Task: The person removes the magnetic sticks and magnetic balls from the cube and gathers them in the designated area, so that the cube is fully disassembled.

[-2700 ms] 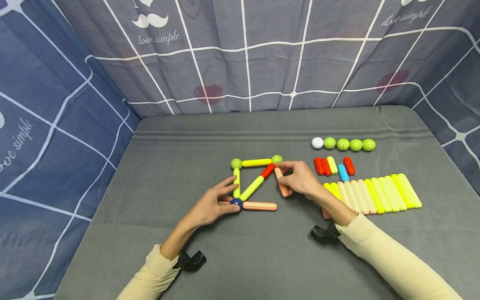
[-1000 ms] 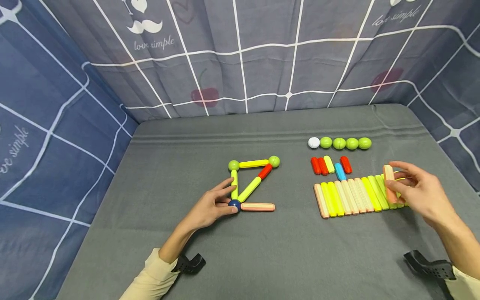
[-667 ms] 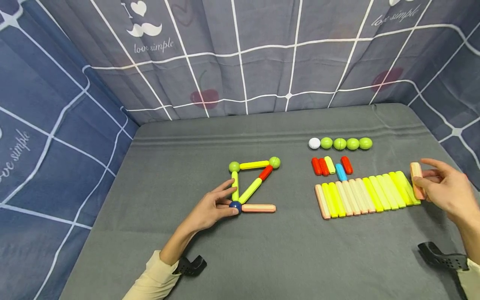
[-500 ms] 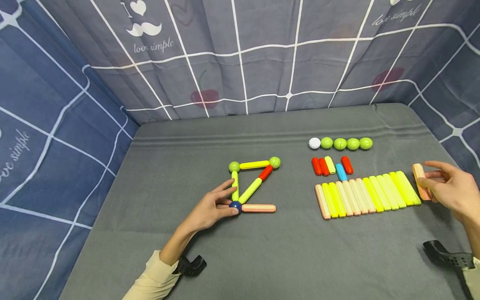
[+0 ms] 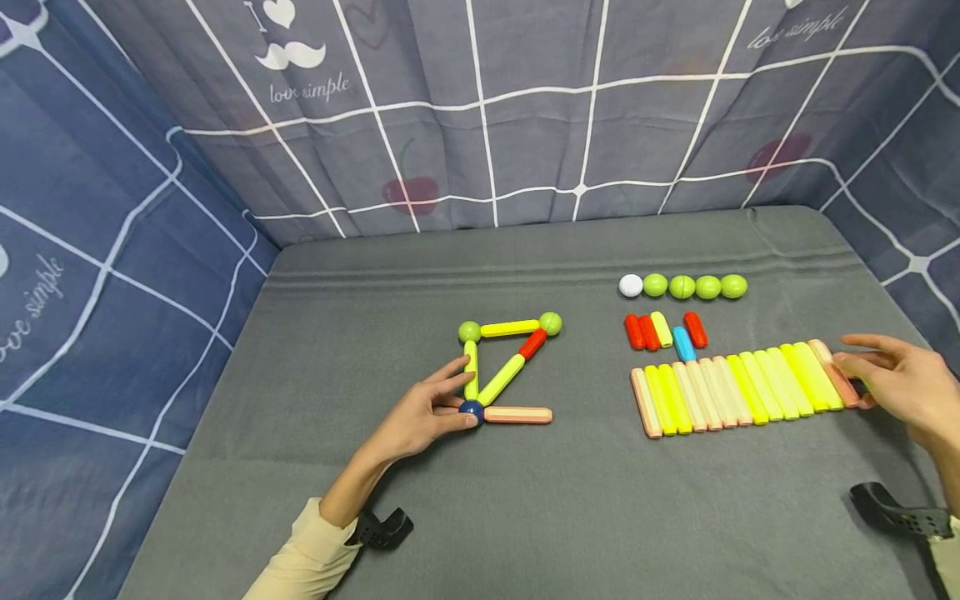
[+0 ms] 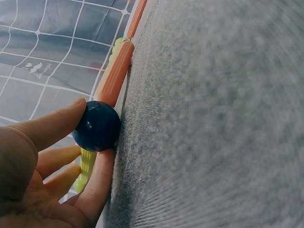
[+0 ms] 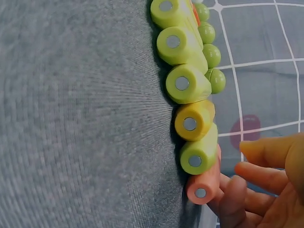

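My left hand [image 5: 420, 417] pinches a dark blue ball [image 6: 97, 126] between thumb and fingers at the near-left corner of a frame of magnetic sticks. Two green balls [image 5: 469, 332] form its far corners, joined by a yellow stick [image 5: 510, 328]. A yellow-green stick [image 5: 501, 380] and a short red stick [image 5: 532, 343] make the diagonal. One orange stick [image 5: 517, 415] points right from the blue ball. My right hand [image 5: 903, 379] is beside another orange stick [image 7: 202, 189], which lies at the right end of a stick row; its fingers are loosely spread against that stick's outer side.
The row of yellow and wood-toned sticks [image 5: 738, 387] lies on the grey cloth-covered table [image 5: 525, 517]. Behind it are short red sticks [image 5: 695, 330], a blue one [image 5: 683, 343], a white ball [image 5: 631, 286] and several green balls [image 5: 682, 287]. A checked curtain [image 5: 525, 150] encloses the back and sides.
My right hand has carried the orange stick from beside the frame to the row's right end, laid it down and loosened its fingers. The left hand keeps holding the blue ball.
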`<action>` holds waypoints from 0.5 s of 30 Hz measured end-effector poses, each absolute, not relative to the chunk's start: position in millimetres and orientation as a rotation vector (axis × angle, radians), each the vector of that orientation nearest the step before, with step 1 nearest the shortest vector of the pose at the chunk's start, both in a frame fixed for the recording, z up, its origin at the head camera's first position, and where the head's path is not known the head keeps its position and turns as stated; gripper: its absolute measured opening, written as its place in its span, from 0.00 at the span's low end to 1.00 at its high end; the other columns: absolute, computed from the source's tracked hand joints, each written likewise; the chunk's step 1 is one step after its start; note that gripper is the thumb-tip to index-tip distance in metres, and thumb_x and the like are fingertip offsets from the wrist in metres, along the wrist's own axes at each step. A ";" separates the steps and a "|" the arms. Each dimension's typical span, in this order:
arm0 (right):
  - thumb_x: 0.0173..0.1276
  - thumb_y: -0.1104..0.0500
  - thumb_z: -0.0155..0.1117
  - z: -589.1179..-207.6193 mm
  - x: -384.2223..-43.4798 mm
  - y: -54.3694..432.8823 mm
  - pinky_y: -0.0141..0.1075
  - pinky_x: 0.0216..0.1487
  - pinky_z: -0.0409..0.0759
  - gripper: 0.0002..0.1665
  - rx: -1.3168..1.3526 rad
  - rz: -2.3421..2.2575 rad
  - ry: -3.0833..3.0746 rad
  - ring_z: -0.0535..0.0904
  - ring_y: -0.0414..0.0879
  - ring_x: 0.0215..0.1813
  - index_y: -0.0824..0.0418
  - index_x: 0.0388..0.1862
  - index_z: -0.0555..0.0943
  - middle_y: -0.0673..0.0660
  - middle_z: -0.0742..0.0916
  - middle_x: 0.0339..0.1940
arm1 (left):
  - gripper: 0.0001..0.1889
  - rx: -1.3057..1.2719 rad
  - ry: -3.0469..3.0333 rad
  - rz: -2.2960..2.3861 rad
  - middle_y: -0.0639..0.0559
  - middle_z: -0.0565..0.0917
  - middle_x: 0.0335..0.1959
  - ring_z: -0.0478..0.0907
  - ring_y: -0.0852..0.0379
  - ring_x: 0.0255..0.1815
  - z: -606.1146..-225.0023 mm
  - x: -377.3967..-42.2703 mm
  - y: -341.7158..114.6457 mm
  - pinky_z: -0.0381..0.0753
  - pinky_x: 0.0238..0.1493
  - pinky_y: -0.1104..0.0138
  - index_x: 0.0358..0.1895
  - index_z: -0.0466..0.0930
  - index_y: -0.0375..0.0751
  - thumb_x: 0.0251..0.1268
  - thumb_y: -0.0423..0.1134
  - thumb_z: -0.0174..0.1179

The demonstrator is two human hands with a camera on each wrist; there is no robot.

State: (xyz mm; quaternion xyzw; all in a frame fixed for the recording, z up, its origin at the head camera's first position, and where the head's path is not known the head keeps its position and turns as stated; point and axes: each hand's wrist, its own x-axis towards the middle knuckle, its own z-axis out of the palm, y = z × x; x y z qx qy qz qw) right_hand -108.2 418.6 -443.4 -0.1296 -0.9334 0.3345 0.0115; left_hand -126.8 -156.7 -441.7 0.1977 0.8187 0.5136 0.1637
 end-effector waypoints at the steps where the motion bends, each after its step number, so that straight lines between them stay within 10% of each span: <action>1: 0.79 0.58 0.48 -443.2 -107.8 418.7 0.36 0.18 0.75 0.32 -0.406 1.055 -2.908 0.74 0.36 0.22 0.83 0.68 0.59 0.86 0.73 0.55 | 0.34 0.562 2.332 1.466 0.46 0.58 0.77 0.78 0.49 0.51 -441.8 -126.9 -156.7 0.79 0.50 0.66 0.69 0.68 0.31 0.60 0.31 0.70; 15: 0.80 0.55 0.46 -437.3 -106.5 412.7 0.34 0.19 0.74 0.32 -0.409 0.976 -2.950 0.70 0.33 0.25 0.83 0.66 0.62 0.83 0.73 0.53 | 0.34 0.556 2.325 1.465 0.46 0.57 0.77 0.78 0.49 0.51 -441.5 -128.2 -156.5 0.79 0.51 0.64 0.70 0.68 0.31 0.60 0.32 0.70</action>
